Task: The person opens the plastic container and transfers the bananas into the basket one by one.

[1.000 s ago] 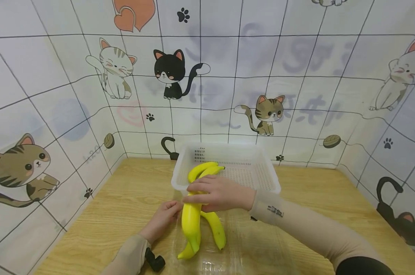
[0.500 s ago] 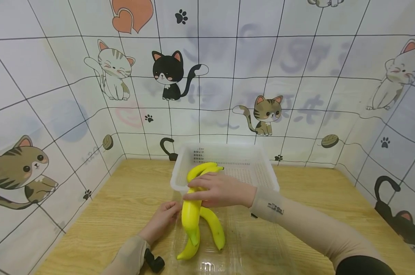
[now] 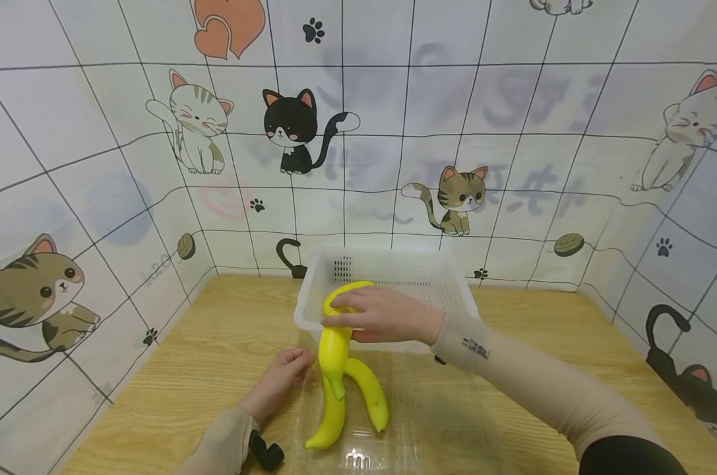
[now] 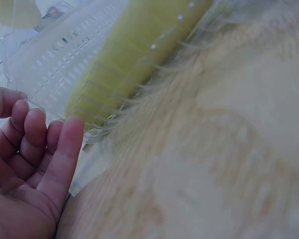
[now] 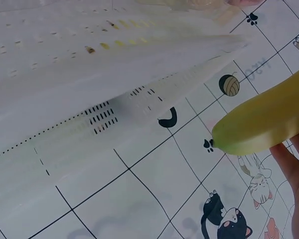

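My right hand point(image 3: 388, 315) grips a yellow banana point(image 3: 334, 356) from above, at the near rim of the white basket point(image 3: 388, 264). Its green stem end points down toward me. A yellow length shows beyond the fingers, over the basket; I cannot tell whether it is the same banana. One rounded end of a held banana point(image 5: 254, 127) shows in the right wrist view. Two more bananas lie in a clear plastic container, one at the left point(image 3: 328, 422), one at the right point(image 3: 370, 396). My left hand point(image 3: 283, 376) pinches the container's left edge point(image 4: 55, 112), fingers curled.
The basket has perforated walls and stands behind the clear container point(image 3: 447, 422) on a wooden table point(image 3: 227, 323). A cat-printed sheet point(image 3: 382, 119) surrounds the table at the back and sides. A black wrist mount point(image 3: 267, 455) sits by the left sleeve.
My right hand has risen slightly and moved forward with the banana, its stem end lifting away from the container's bananas. One yellow tip is now hidden behind the hand. My left hand has stayed put.
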The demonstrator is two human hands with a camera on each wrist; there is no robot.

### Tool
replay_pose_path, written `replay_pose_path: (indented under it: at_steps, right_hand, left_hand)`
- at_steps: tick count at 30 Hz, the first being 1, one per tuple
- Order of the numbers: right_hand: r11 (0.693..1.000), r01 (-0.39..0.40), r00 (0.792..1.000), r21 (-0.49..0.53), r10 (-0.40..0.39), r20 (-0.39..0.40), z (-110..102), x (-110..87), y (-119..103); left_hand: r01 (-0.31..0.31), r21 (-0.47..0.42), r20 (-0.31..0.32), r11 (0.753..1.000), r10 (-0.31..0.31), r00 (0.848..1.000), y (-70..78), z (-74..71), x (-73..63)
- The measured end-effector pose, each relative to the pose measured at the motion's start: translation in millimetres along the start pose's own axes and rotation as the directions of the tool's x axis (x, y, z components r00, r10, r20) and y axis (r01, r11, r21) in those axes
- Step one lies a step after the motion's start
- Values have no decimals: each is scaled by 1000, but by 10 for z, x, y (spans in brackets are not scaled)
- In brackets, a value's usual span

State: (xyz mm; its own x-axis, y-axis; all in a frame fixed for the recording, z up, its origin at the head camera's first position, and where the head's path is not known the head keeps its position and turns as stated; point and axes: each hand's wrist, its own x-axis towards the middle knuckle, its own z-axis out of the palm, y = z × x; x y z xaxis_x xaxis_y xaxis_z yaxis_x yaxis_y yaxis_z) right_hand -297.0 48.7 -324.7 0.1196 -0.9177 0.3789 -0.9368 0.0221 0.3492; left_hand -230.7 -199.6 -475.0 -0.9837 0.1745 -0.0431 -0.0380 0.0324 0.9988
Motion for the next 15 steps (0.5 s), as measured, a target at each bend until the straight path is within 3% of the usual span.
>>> replay_pose_path:
  at_steps: [7, 15]
  right_hand:
    - [999, -41, 999, 34, 40, 28, -31, -35, 105]
    - [998, -64, 997, -2, 64, 40, -19, -78, 209]
  left_hand:
    - [-11, -23, -5, 1000, 10, 1000, -24, 0, 12]
    - [-12, -21, -8, 1000, 12, 1000, -24, 8, 17]
